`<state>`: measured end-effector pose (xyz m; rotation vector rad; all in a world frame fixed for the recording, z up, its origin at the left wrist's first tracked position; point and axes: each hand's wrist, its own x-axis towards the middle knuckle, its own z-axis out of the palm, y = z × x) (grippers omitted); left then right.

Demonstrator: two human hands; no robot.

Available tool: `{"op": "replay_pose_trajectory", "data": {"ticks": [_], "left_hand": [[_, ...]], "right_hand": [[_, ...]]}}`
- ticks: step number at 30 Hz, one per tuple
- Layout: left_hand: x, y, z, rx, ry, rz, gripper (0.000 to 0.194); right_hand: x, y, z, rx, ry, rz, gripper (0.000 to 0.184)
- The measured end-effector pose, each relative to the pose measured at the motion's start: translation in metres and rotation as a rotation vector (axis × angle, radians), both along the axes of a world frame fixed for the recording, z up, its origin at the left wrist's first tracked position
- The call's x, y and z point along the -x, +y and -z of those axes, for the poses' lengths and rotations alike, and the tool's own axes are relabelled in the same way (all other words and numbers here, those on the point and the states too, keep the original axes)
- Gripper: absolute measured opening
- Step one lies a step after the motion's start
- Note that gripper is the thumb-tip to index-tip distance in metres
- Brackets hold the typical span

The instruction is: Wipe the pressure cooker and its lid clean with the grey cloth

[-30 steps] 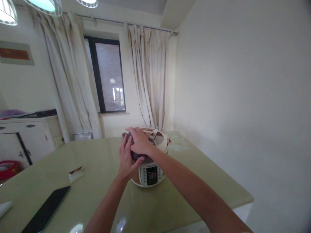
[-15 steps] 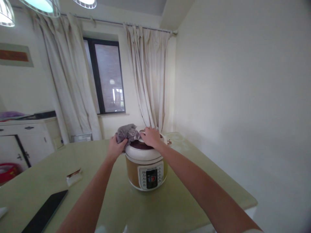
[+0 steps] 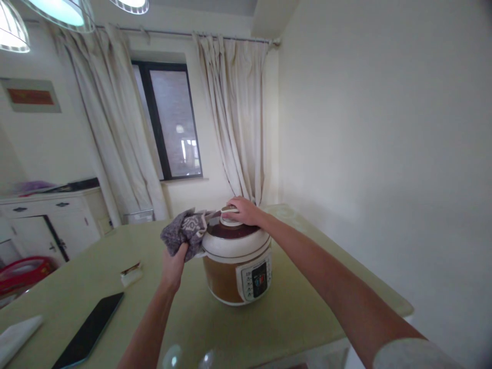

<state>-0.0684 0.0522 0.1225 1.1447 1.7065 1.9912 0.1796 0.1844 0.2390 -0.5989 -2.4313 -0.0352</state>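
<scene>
A white and gold electric pressure cooker (image 3: 223, 279) stands upright on the green table (image 3: 307, 318), its control panel facing front right. My right hand (image 3: 246, 211) is closed around the knob (image 3: 230, 219) on top of its dark red lid. My left hand (image 3: 175, 266) grips a crumpled grey patterned cloth (image 3: 182, 233) at the left side of the cooker. The cloth lies against the lid's left rim, and part of my left fingers is hidden behind it.
On the left of the table lie a black phone-like slab (image 3: 90, 328), a small white packet (image 3: 131, 275) and a white flat object (image 3: 17, 338). A white cabinet (image 3: 92, 215) and a red basin (image 3: 25, 274) stand beyond. A wall (image 3: 384, 154) rises along the right.
The cooker has turned so its panel faces further right. My left hand and the cloth have moved left and down along its side. My right hand stays at the knob.
</scene>
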Motion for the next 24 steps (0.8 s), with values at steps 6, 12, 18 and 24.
{"op": "replay_pose_trajectory", "data": {"ticks": [6,12,18,24], "left_hand": [[-0.014,-0.053,0.024,-0.044,0.198,-0.047,0.052],[-0.004,-0.032,0.01,-0.001,0.149,0.058,0.055],[-0.026,-0.022,0.015,-0.046,-0.015,-0.009,0.057],[-0.054,-0.052,0.071,-0.128,0.204,-0.068,0.048]], "right_hand": [[-0.016,-0.012,-0.013,-0.138,-0.149,-0.108,0.04],[-0.066,-0.088,0.045,-0.01,0.476,0.408,0.053],[-0.067,-0.133,0.152,0.508,1.005,0.52,0.068],[-0.059,-0.093,0.162,0.524,1.112,0.342,0.07]]}}
